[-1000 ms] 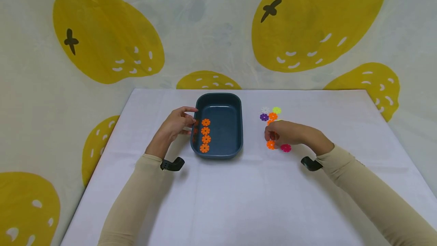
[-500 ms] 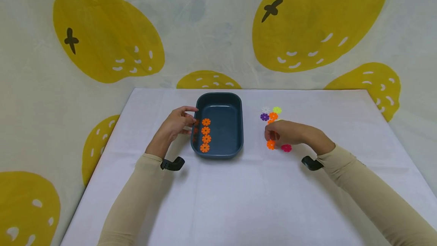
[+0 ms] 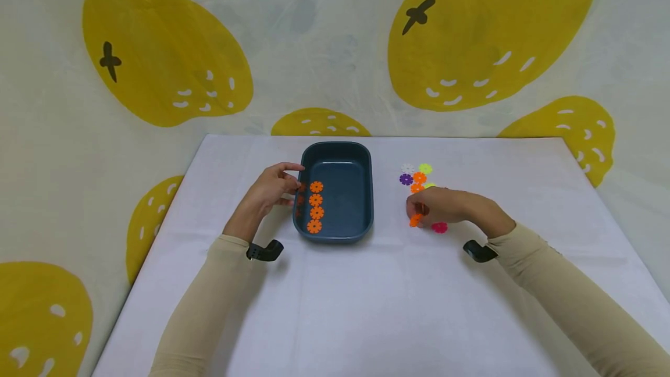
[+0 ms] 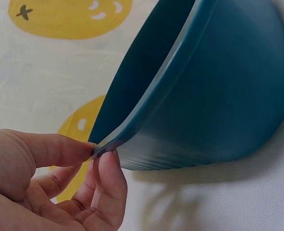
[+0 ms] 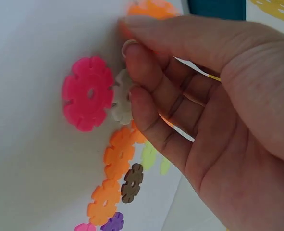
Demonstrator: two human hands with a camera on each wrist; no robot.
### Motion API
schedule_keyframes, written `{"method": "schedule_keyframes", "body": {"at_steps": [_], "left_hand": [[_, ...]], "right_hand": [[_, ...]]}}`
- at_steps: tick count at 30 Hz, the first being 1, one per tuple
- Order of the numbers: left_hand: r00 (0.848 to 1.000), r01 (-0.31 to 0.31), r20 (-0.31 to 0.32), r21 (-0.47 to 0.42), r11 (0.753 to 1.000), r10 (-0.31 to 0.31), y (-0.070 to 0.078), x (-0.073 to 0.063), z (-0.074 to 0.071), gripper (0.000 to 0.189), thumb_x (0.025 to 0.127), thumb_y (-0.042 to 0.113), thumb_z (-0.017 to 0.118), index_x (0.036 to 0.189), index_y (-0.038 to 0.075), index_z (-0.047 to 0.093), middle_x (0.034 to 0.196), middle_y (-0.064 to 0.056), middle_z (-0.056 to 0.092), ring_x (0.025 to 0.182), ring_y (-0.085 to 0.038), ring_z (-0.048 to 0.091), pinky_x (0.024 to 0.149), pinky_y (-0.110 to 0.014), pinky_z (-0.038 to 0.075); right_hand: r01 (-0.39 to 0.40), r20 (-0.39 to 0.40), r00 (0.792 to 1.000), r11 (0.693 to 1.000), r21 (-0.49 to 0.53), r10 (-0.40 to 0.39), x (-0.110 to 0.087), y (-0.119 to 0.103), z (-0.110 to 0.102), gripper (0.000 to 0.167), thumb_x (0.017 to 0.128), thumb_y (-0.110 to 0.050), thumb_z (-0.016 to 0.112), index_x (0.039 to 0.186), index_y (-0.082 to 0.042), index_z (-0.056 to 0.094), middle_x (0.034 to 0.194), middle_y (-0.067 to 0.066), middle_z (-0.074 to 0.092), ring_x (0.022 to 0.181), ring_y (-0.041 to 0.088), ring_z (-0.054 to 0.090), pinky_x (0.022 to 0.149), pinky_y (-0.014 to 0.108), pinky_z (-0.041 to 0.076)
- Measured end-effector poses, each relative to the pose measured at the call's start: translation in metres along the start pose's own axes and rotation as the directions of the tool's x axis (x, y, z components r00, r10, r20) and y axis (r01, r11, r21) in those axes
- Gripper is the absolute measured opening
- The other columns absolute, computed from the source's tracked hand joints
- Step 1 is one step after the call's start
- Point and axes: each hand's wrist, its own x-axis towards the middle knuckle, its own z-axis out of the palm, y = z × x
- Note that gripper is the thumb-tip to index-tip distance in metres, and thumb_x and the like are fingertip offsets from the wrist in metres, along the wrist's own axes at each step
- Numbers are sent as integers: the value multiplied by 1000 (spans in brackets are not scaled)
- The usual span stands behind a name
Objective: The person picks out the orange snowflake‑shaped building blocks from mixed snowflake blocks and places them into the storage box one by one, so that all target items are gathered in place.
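My left hand (image 3: 269, 189) is at the left side of a dark blue rectangular tray (image 3: 345, 208). In the left wrist view its thumb and fingers pinch the tray's rim (image 4: 154, 89). Inside the tray, several orange flower-shaped plastic discs (image 3: 316, 200) lie in a column along the left wall. To the right, my right hand (image 3: 442, 205) pinches one orange disc (image 3: 416, 221) between thumb and forefinger, tilted up. The right wrist view shows that disc (image 5: 154, 8) partly behind the thumb. A pink disc (image 5: 88, 94) and a white disc (image 5: 121, 106) lie close to the fingertips.
Beyond the right hand are loose discs: purple (image 3: 406, 179), orange (image 3: 419, 177), white (image 3: 407, 168) and yellow-green (image 3: 426, 168). A brown disc (image 5: 132, 183) shows in the right wrist view. A white cloth covers the table (image 3: 335, 307); a patterned backdrop (image 3: 324, 45) hangs behind it.
The orange disc at the right fingertips lay flat and is now tilted up in the pinch. The left hand and the tray have stayed in place.
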Motion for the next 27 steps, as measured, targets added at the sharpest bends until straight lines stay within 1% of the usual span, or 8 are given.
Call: {"method": "schedule_keyframes", "body": {"at_steps": [3, 7, 14, 17, 21, 27], "left_hand": [[1000, -2, 2, -3, 1000, 2, 0, 0, 0, 40, 100, 6, 57, 136, 23, 60, 113, -13, 60, 98, -30, 63, 67, -33, 58], [1000, -3, 2, -5, 1000, 3, 0, 0, 0, 40, 100, 6, 57, 136, 23, 60, 113, -13, 60, 97, -30, 63, 67, -33, 58], [1000, 4, -2, 0, 1000, -4, -1, 1, 0, 41, 100, 6, 58, 136, 24, 60, 113, -13, 60, 98, -30, 63, 68, -33, 59], [1000, 4, -4, -1, 1000, -4, -1, 1, 1, 41, 100, 6, 57, 136, 24, 60, 114, -13, 60, 98, -31, 63, 68, -33, 59], [1000, 3, -5, -3, 1000, -3, 0, 1, 0, 40, 100, 6, 57, 136, 24, 59, 114, -13, 60, 98, -31, 62, 68, -33, 58], [1000, 6, -5, -9, 1000, -6, -1, 2, 1, 40, 100, 6, 58, 136, 24, 60, 113, -13, 60, 97, -30, 62, 67, -32, 58]], "right_hand": [[6, -6, 1000, 1000, -12, -6, 0, 0, 0, 15, 92, -15, 75, 102, -17, 64, 92, -2, 62, 91, 18, 56, 77, 32, 50], [7, -21, 1000, 1000, 13, -7, 0, 1, 0, 19, 91, -16, 76, 104, -16, 63, 91, -2, 62, 88, 18, 57, 77, 31, 51], [1, -25, 1000, 990, 141, 2, -1, -1, -1, 29, 90, -13, 77, 109, -11, 54, 94, 5, 61, 77, 21, 59, 71, 32, 51], [7, -41, 999, 991, 133, -2, -1, -2, -2, 30, 90, -13, 77, 109, -12, 54, 95, 5, 61, 79, 20, 59, 71, 32, 50], [19, -55, 998, 994, 105, -13, 0, -2, -2, 26, 90, -14, 77, 108, -14, 59, 96, 3, 61, 80, 19, 59, 72, 32, 52], [45, -73, 997, 996, 79, -39, 0, -4, -3, 17, 91, -13, 75, 107, -13, 67, 90, 3, 63, 77, 20, 59, 70, 31, 53]]}}
